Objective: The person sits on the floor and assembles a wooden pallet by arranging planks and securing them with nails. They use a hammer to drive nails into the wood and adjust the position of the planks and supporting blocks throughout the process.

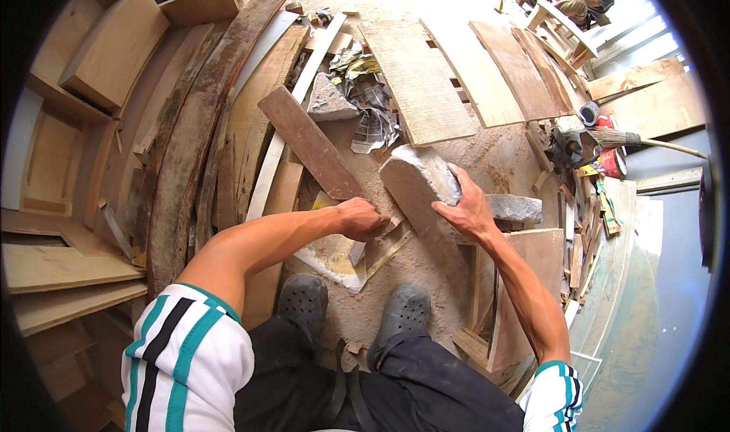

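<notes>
From my distant seat, I see a long weathered plank (190,139) on the left and pale boards (418,82) on the far side. A smaller brown board (312,143) slants between them. The stone block (414,189) is tilted, just right of the middle. At the near side are 2 grey clogs (404,310). My right hand (468,208) grips the block's right side; my left hand (363,219) is curled closed by the brown board, and I cannot tell what it holds. I judge the step as handling the block; the next move calls for a firm grip, clear of the feet.
</notes>
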Motion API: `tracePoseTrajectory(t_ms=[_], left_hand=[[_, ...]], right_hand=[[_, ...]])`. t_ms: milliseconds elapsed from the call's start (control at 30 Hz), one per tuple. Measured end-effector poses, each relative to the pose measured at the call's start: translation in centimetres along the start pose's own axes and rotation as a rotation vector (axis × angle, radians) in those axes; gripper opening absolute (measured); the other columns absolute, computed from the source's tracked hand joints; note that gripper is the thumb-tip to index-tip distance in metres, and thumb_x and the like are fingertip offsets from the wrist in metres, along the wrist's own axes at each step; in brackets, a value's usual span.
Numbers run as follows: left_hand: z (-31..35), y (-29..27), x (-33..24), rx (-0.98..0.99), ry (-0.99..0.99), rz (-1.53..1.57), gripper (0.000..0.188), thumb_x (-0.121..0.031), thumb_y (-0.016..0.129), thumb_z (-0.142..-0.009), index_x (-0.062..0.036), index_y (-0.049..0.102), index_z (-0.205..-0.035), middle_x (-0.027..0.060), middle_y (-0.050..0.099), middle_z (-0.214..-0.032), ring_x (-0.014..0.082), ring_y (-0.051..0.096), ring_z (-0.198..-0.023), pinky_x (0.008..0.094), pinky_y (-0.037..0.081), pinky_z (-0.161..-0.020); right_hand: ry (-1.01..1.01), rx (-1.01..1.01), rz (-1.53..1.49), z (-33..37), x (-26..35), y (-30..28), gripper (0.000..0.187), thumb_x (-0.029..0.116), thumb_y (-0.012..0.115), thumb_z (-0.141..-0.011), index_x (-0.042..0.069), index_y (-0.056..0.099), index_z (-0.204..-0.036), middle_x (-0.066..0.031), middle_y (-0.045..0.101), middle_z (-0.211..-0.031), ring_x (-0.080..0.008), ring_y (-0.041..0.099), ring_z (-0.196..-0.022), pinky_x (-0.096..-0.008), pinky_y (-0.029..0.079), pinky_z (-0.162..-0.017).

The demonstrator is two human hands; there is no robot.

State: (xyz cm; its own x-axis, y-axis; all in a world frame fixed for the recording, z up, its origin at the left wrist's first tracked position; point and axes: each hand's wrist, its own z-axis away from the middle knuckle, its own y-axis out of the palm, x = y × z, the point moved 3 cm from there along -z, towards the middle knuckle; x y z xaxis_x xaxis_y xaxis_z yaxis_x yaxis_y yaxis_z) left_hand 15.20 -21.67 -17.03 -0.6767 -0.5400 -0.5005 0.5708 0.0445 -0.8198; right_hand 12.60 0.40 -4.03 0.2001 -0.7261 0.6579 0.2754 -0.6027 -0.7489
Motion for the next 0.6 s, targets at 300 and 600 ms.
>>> tracePoseTrajectory(t_ms=[300,600], left_hand=[[4.2,-4.4,7.0,-0.607,-0.108,-0.012,0.018,-0.024,0.058,-0.091,-0.0069,0.053,-0.092,0.0139,0.064,-0.082,0.036,0.066,-0.079,0.0455,0.054,-0.072],[-2.0,-10.6,12.2,-1.026,-0.592,1.037,0.029,-0.029,0.053,-0.101,-0.0016,0.059,-0.107,0.0104,0.067,-0.095,0.0212,0.068,-0.091,0.0334,0.053,-0.078]], right_hand=[[-0.011,-0.044,0.006,-2.2,1.4,2.1,0.078,0.027,0.077,-0.072,-0.009,0.046,-0.133,-0.0303,0.058,-0.126,-0.0394,0.059,-0.116,-0.0405,0.048,-0.1],[-0.107,-0.096,-0.05,-2.2,0.8,2.6,0.083,0.021,0.078,-0.073,0.004,0.032,-0.14,-0.0256,0.057,-0.126,-0.0394,0.059,-0.117,-0.0421,0.047,-0.1]])
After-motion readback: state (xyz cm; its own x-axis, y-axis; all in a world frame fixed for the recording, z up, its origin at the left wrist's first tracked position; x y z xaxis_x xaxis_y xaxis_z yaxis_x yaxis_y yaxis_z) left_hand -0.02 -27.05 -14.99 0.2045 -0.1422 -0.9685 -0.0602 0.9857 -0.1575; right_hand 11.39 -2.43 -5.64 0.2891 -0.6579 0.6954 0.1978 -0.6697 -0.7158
